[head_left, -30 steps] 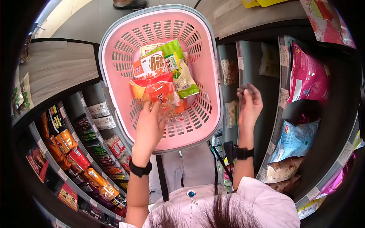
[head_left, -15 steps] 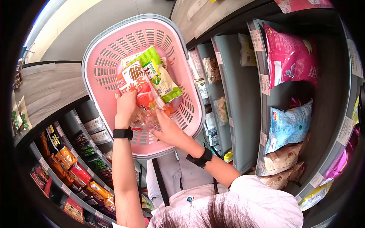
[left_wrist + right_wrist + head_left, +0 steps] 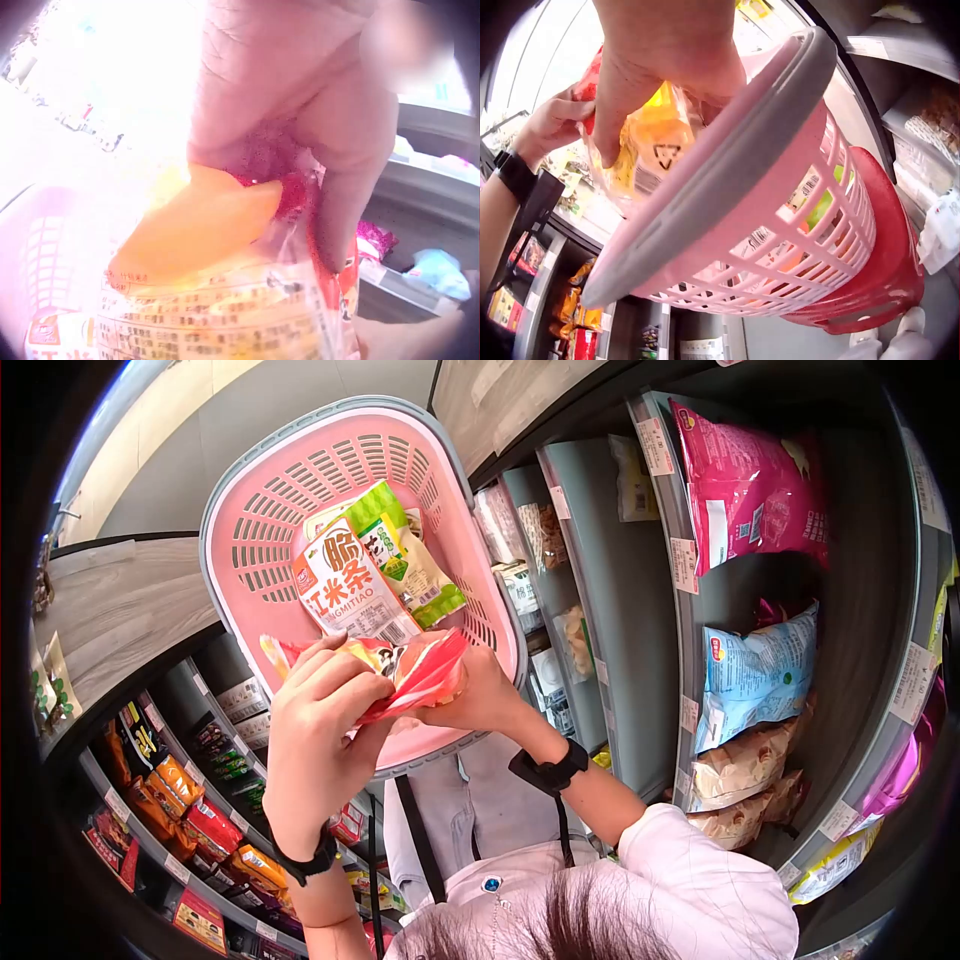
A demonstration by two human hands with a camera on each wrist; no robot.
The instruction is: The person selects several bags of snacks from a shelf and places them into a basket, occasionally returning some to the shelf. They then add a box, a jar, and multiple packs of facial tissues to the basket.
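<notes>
Packet (image 3: 425, 665) in left hand (image 3: 315, 740), right hand (image 3: 490, 695) over pink basket (image 3: 260, 550); shelves (image 3: 620, 610) flank.

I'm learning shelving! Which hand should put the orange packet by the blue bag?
Probably the right hand: it grips the orange packet on the side nearer the shelf with the blue bag. The left hand holds the far end.
</notes>
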